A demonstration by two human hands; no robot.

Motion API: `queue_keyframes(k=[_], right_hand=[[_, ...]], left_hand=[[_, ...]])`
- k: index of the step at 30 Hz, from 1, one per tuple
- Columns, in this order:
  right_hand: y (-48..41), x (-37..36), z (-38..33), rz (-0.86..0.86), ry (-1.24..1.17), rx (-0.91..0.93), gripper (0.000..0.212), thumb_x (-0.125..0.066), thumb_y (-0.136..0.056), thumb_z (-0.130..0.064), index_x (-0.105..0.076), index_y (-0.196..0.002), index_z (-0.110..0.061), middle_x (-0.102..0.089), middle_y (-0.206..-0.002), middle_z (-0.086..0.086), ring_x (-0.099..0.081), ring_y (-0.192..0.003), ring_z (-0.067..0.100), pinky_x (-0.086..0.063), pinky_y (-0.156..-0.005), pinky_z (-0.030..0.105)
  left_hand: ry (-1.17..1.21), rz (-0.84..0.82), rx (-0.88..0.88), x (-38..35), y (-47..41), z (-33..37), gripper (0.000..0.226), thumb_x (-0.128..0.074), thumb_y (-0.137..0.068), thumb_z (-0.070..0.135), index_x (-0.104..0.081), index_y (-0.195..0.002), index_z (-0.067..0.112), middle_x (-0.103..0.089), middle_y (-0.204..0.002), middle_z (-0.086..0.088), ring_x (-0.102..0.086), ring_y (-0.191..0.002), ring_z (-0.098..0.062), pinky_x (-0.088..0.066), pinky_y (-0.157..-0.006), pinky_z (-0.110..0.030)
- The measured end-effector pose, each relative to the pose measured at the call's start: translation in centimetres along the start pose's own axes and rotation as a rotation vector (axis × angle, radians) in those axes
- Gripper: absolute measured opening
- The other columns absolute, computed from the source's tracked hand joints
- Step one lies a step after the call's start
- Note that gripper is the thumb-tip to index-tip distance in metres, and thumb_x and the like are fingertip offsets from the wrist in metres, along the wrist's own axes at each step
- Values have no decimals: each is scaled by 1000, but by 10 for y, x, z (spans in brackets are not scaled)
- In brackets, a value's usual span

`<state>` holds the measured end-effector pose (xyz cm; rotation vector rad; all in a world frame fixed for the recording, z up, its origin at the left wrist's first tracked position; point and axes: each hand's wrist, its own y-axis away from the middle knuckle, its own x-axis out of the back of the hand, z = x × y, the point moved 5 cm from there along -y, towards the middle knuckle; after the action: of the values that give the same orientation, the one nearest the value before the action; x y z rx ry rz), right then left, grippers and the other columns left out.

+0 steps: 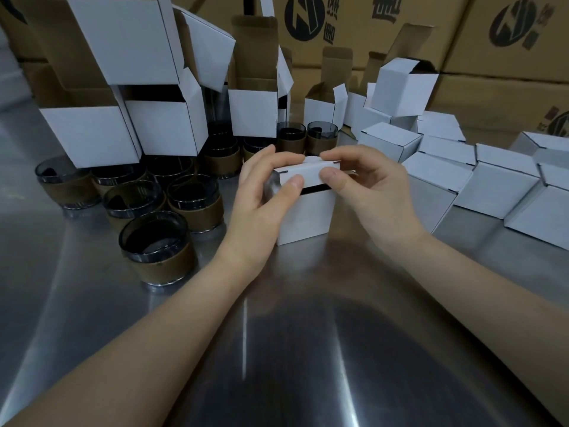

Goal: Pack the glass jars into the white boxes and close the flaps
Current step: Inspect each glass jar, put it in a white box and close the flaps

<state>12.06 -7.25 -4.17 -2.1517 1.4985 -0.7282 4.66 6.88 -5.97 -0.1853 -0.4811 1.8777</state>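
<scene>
White box [303, 211], jars [154, 238] left, closed boxes [498, 186] right

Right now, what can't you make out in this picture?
- Inside the held box: head view, lid and both hands cover it; jar unseen.
- Rear jars: open boxes hide them.
- Carton logos: cut off by the top edge.

Jars [154, 238] left, closed boxes [498, 186] right, cartons [462, 41] behind.
</scene>
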Motion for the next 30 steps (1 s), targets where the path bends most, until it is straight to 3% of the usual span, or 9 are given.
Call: queue_keyframes(k=[2,6,14,18,22,26,30], right_hand=[[0,0,1,2,30,7,16,-71,-85,-10,-69,-97,-21,-67,-94,-5,-62,-87,5,-50,-79,20],[-1,0,4,1,81,29,18,-72,-84,-10,-68,-95,-25,-65,-93,-3,-63,-88,10,-50,-80,22],[-3,0,4,-10,166,116,15,-70,-83,-12,-68,-97,-17,-60,-90,-7,-58,-85,0,-45,-78,15],[-3,-1,4,-41,190,152,15,-69,-84,-11,-67,-98,-17,-59,-90,-4,-57,-87,3,-45,-79,16],[-2,-2,4,-66,203,189,15,-69,-85,-10,-67,-98,-17,-58,-91,-1,-58,-88,9,-47,-77,18],[0,-3,4,-69,260,206,13,-63,-87,-7,-70,-98,-10,-56,-95,6,-59,-91,17,-50,-78,21],[1,-4,4,-73,261,183,15,-61,-87,-6,-69,-98,-10,-49,-96,-1,-57,-92,16,-52,-80,22]], left_hand=[[-16,6,-7,1,-1,-1,19,-56,-97,20,-60,-110,32,-42,-138,12,-26,-142,-4,-26,-118,-39],[-32,-8,-25,1,-2,-1,30,-54,-97,10,-60,-105,38,-39,-138,18,-20,-144,0,-24,-117,-31],[2,-21,1,1,-4,-1,29,-53,-96,7,-62,-100,34,-36,-133,23,-18,-145,-2,-21,-119,-37],[10,-29,8,1,-4,-3,26,-54,-96,6,-63,-100,30,-37,-133,22,-18,-145,-3,-21,-118,-39],[37,-28,24,1,-5,-4,17,-55,-85,20,-64,-96,29,-37,-134,21,-20,-143,2,-23,-110,-24],[31,-19,27,1,-6,-4,27,-54,-92,2,-66,-91,27,-38,-134,18,-22,-142,1,-24,-99,-10],[25,-11,20,0,-7,-2,25,-53,-93,2,-68,-90,23,-38,-140,14,-22,-142,2,-26,-94,-1]])
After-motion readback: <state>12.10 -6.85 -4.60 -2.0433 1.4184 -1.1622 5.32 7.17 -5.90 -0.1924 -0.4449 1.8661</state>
